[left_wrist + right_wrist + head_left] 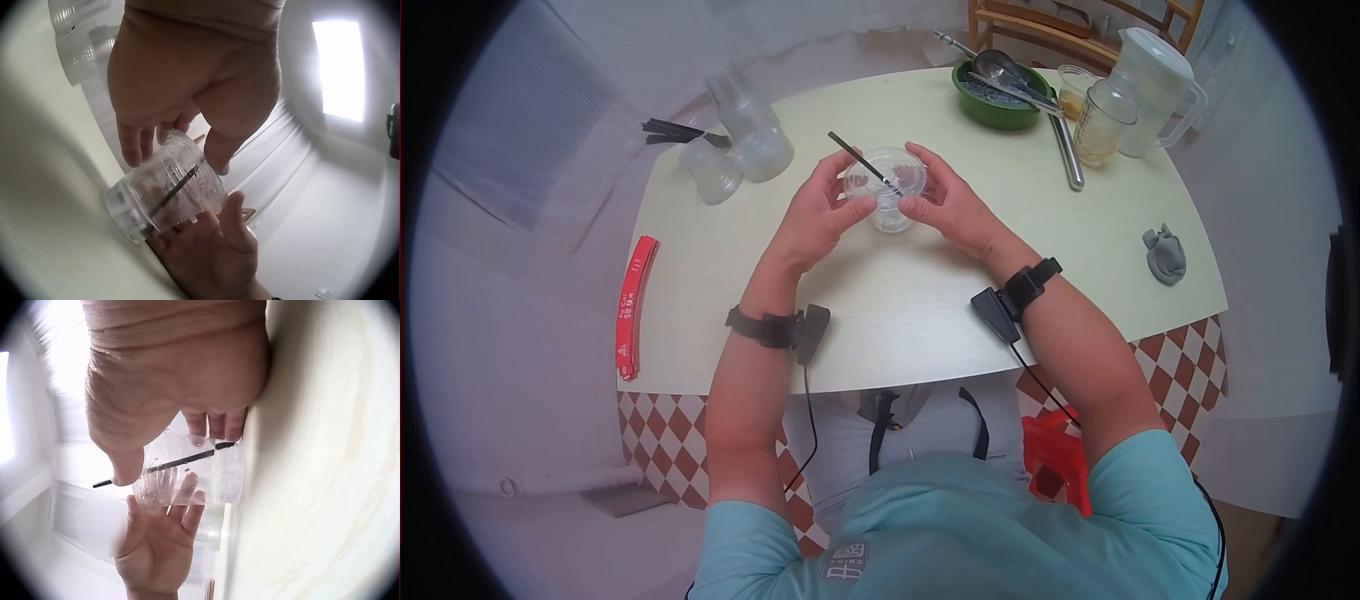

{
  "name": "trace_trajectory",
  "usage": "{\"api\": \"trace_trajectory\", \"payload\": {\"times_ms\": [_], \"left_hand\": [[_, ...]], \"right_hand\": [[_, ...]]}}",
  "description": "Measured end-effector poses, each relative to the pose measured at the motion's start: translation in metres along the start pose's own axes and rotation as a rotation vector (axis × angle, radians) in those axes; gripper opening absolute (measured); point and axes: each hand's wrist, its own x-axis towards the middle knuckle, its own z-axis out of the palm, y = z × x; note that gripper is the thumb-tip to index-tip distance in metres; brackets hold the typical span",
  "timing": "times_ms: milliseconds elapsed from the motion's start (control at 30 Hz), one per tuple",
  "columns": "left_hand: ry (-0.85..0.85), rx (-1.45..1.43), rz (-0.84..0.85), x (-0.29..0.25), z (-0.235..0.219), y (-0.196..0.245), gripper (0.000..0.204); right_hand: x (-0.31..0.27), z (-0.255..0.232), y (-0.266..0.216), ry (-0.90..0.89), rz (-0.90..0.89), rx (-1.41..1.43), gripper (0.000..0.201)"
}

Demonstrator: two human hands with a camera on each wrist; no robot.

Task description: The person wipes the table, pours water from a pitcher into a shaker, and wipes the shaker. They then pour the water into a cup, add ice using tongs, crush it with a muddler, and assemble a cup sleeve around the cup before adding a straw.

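A clear plastic cup (889,213) stands on the table in front of the person, a black straw (859,157) slanting out of its top. In the right wrist view the straw (181,462) runs through the cup (228,478) down to its base. My left hand (815,213) holds the cup from the left, thumb at the near side of the rim. From the right, my right hand (960,210) holds it too, its thumb close to the straw. Fingers of both hands reach around the cup's far side; small drops cling to its wall.
Stacked clear cups (760,150) and black straws (675,132) lie back left; a red strip (634,305) lies at the left edge. Back right are a green basin (998,116) with utensils, a glass jar (1103,128) and a pitcher (1155,85). A grey cloth (1165,255) lies right.
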Motion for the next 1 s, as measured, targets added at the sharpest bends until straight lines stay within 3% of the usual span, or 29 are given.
{"api": "trace_trajectory", "payload": {"times_ms": [267, 467, 1000], "left_hand": [[-0.123, -0.152, 0.126, 0.008, -0.004, -0.013, 0.082], [-0.163, -0.215, 0.098, 0.007, -0.006, -0.019, 0.082], [-0.020, -0.295, 0.108, 0.009, -0.003, -0.030, 0.078]], "right_hand": [[0.000, 0.001, 0.004, 0.016, -0.028, -0.057, 0.098], [0.001, -0.003, 0.004, -0.046, 0.006, -0.077, 0.100], [0.002, 0.000, 0.006, 0.038, -0.038, -0.091, 0.098]]}}
